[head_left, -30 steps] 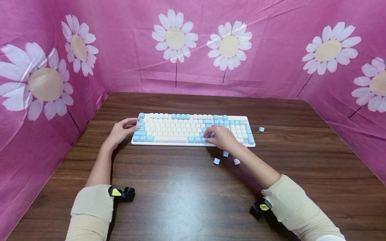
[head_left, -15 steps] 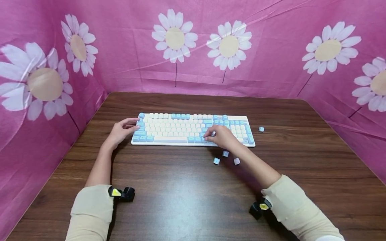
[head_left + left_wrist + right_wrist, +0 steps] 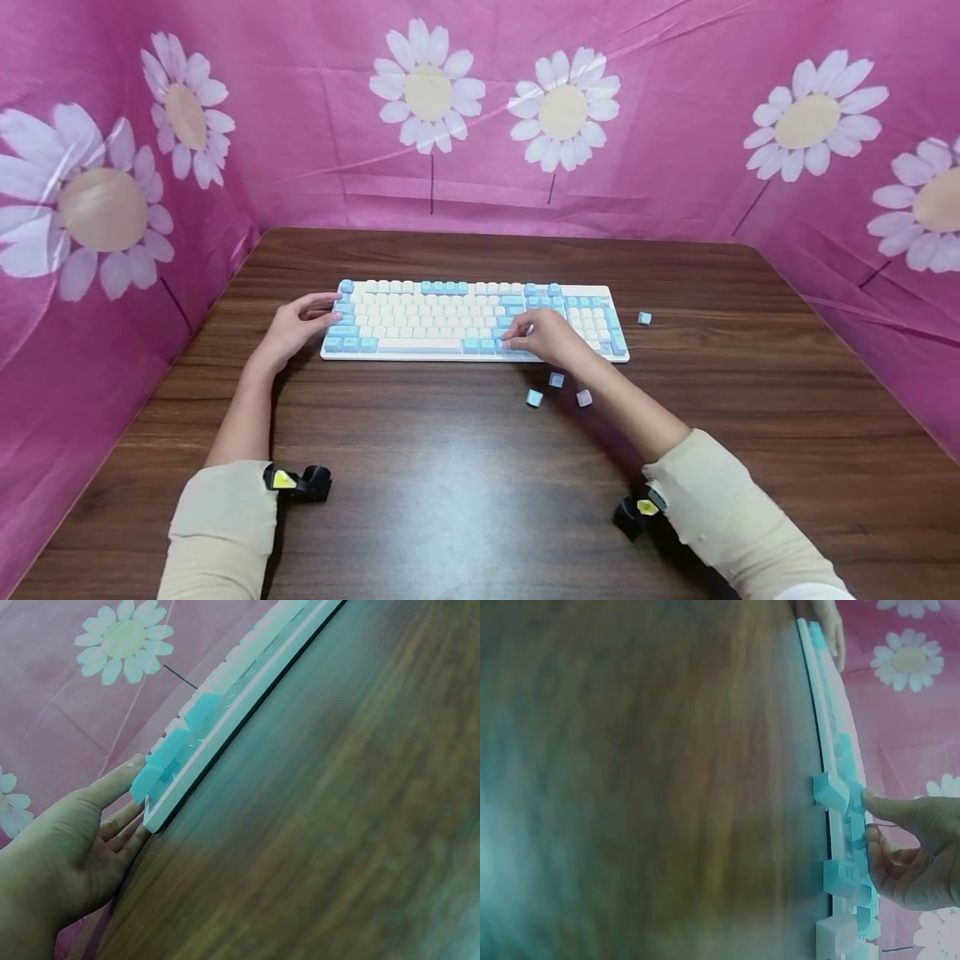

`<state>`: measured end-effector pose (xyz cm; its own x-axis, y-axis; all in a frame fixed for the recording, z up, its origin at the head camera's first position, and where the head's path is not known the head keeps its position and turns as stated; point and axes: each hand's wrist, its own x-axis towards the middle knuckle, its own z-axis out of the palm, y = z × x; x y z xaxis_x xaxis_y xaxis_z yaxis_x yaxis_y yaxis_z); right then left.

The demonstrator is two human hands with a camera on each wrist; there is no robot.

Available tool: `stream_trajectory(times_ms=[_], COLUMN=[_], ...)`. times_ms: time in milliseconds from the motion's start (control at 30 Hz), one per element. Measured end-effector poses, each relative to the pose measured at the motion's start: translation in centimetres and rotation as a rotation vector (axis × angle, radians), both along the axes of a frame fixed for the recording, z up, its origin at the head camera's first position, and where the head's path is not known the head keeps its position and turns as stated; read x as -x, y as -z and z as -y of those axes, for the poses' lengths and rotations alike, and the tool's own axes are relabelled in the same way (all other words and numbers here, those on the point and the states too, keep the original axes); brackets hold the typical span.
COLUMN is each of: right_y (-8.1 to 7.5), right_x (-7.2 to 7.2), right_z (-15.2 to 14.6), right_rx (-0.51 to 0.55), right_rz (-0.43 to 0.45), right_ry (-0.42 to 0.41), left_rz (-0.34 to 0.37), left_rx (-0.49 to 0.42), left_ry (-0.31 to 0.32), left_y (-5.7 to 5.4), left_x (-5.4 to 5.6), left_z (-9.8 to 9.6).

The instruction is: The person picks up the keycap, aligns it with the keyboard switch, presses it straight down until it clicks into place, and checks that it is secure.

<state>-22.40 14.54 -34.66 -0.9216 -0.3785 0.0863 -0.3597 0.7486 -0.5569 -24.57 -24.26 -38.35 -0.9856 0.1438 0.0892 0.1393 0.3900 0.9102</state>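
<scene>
I count one keyboard [image 3: 420, 321] under my curled right hand [image 3: 551, 337]; whether it pinches anything, I cannot tell; my relaxed left hand [image 3: 288, 331] touches the keyboard's end. Three loose keys [image 3: 557, 380] lie beside the right wrist [image 3: 590, 362], a fourth key [image 3: 645, 318] rightward; brown table [image 3: 375, 467]; pink cloth [image 3: 495, 196], six flowers [image 3: 427, 93].

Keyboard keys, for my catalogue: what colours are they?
White and light blue; the keyboard keys show best in the head view.
</scene>
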Motion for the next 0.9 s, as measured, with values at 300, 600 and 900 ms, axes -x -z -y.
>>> stream_trajectory(times_ms=[300,600,900], right_y=[-0.43,-0.17,-0.47], right_x=[0.39,1.00,0.69], right_z=[0.01,-0.40,-0.14], right_rx=[0.037,0.082,0.055], right_rz=[0.094,0.146,0.177], right_ry=[0.016,-0.008,0.027], left_rz=[-0.003,0.001,0.012], left_rx=[0.003,0.011,0.006], left_ry=[-0.002,0.000,-0.004], left_y=[0.17,0.18,0.22], left_x=[0.23,0.26,0.25], left_z=[0.04,0.05,0.07])
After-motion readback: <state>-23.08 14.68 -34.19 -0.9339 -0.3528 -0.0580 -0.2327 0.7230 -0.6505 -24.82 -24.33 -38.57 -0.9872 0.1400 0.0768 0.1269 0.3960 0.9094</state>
